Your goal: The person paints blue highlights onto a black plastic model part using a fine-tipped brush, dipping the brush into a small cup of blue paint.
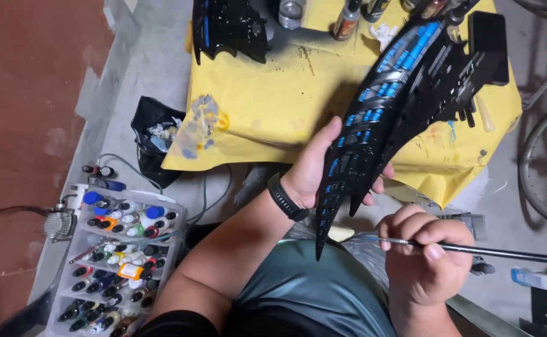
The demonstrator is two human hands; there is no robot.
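Left hand (pixel 316 168) grips a black, blue-striped winged model (pixel 393 106), tilted over the yellow-covered worktop's (pixel 267 106) front edge; right hand's (pixel 424 256) fingers pinch a thin paintbrush (pixel 473 251) near its tip.

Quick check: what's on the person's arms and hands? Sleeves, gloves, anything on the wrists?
No gloves; both hands bare. Left hand has a black band on the wrist. Right hand shows no band or ring. Forearms are uncovered; no sleeve reaches them.
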